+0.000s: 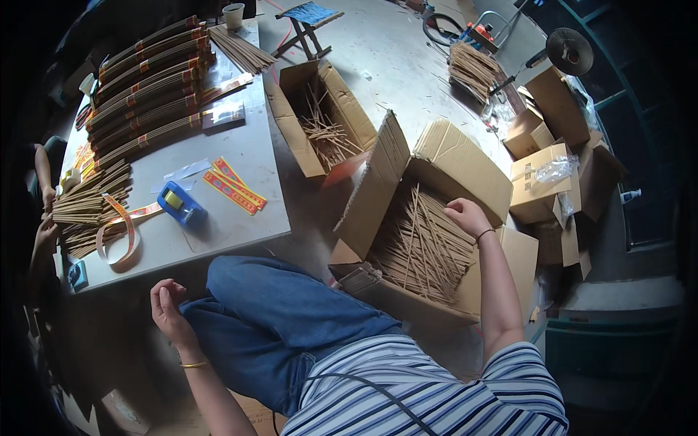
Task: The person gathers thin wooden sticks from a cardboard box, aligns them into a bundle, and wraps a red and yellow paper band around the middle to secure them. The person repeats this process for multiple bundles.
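My right hand [467,218] is over the open cardboard box [456,156] to my right, its thumb and fingers pinched together. Whatever they grip, if anything, cannot be made out against the sticks. Many thin brown incense sticks [422,251] fill that box, several lying crosswise on top. By my left knee, my left hand [169,309] hangs in the air with its fingers curled in, and no object shows in it. It is nearest to the front edge of the white table [247,229].
On the table are stacked stick bundles [149,94], a blue tape dispenser [182,203], and red-yellow labels [235,187]. Another person's hands [47,218] touch loose sticks at the left. A second stick box [298,138], a folding stool [309,25], more cartons [542,182] and a fan [569,51] stand beyond.
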Tool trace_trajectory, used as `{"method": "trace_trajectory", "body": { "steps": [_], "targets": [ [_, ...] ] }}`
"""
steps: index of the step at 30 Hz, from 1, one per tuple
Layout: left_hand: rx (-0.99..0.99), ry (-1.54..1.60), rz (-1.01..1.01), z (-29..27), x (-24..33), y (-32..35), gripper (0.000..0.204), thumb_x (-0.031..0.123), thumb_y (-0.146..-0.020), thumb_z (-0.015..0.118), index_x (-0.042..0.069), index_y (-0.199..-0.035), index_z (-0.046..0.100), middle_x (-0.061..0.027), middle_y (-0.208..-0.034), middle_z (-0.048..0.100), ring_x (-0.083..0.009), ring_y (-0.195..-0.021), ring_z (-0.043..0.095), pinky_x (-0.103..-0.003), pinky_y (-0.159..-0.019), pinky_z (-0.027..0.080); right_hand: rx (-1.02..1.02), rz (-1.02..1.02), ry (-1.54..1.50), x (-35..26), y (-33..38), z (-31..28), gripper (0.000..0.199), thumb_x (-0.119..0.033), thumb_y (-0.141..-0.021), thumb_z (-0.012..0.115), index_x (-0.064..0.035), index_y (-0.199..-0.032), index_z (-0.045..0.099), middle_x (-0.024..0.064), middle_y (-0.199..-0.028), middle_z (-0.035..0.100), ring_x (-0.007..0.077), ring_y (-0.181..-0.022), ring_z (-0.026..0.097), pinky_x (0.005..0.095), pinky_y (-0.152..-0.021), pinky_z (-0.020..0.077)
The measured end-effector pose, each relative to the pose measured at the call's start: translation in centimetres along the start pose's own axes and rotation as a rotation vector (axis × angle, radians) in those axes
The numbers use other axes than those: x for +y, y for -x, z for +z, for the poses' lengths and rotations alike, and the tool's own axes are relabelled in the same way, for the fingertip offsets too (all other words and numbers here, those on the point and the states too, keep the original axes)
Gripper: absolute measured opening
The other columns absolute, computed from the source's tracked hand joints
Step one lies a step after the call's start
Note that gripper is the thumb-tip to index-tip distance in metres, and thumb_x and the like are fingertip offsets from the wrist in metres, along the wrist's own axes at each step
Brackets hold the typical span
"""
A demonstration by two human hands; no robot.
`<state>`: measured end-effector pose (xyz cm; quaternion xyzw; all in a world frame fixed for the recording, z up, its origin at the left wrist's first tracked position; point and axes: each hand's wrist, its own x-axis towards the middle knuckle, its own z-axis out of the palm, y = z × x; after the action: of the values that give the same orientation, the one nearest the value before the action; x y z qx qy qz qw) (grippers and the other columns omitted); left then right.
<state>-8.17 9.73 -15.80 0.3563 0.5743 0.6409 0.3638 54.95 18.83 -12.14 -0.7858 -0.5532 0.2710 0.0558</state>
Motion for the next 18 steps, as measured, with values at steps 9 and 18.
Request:
{"method": "trace_trajectory", "body": {
  "steps": [9, 18],
  "targets": [
    [-0.147, -0.127, -0.021, 2.8, 3.6, 4.3, 0.022, 0.021, -0.101, 0.049, 0.001, -0.101, 0.060, -0.0044, -0.084, 0.058, -0.0103, -0.080, 0.054, -0.025, -0.076, 0.045, 0.111, 0.180, 0.301, 3.6, 0.2, 11.8, 0.123, -0.054, -0.060, 0.085, -0.0003, -0.150, 0.019, 0.0216, -0.155, 0.020, 0.0359, -0.144, 0.017, 0.0422, -0.117, 0.0209],
    [-0.212, -0.222, -0.067, 5.8, 4.2, 7.1, 0.021, 0.019, -0.102, 0.048, 0.001, -0.098, 0.059, -0.0045, -0.084, 0.058, -0.0101, -0.078, 0.055, -0.024, -0.075, 0.045, 0.464, -0.035, 0.290, 11.0, -2.4, 11.4, 0.073, -0.024, -0.072, 0.080, -0.0077, -0.135, 0.045, 0.0106, -0.136, 0.044, 0.0305, -0.129, 0.038, 0.0392, -0.111, 0.0333]
  ]
}}
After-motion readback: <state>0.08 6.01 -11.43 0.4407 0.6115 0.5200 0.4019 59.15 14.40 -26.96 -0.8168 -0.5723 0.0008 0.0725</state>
